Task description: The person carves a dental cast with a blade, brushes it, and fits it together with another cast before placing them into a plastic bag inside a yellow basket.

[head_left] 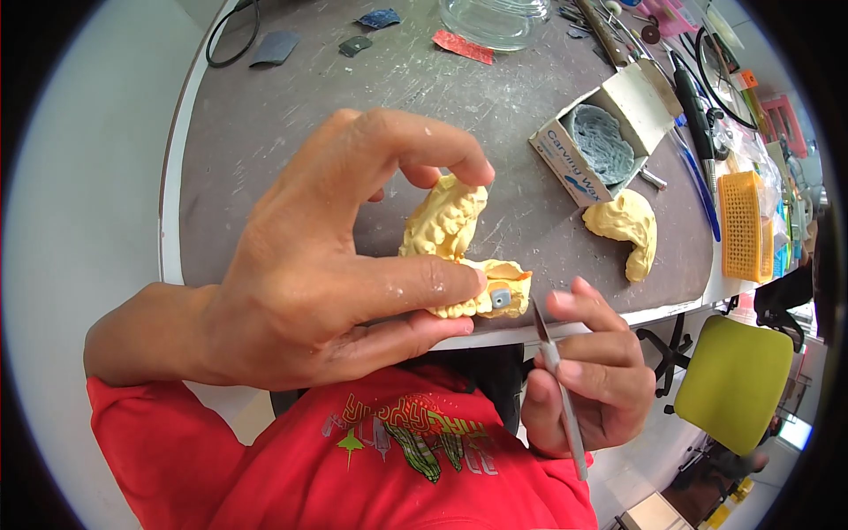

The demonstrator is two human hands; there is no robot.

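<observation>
My left hand (309, 256) is closed around a yellow dental cast (442, 221), thumb across its middle and a fingertip on its upper end. A small grey block with a hole (501, 299) sits in the cast's right end, among the teeth. The palm and thumb hide part of the cast. My right hand (592, 371) grips a slim metal carving knife (565, 402) like a pen. Its dark blade points up, with the tip close to the cast's right edge. Both hands are over the table's front edge.
On the grey table (291, 124), a second curved yellow cast (632, 225) lies to the right, below an opened Carving Wax box (574, 159) with grey wax. Wax sheet pieces (464, 46) and a glass bowl (495, 22) are behind. Tools and a yellow basket (742, 225) line the right side.
</observation>
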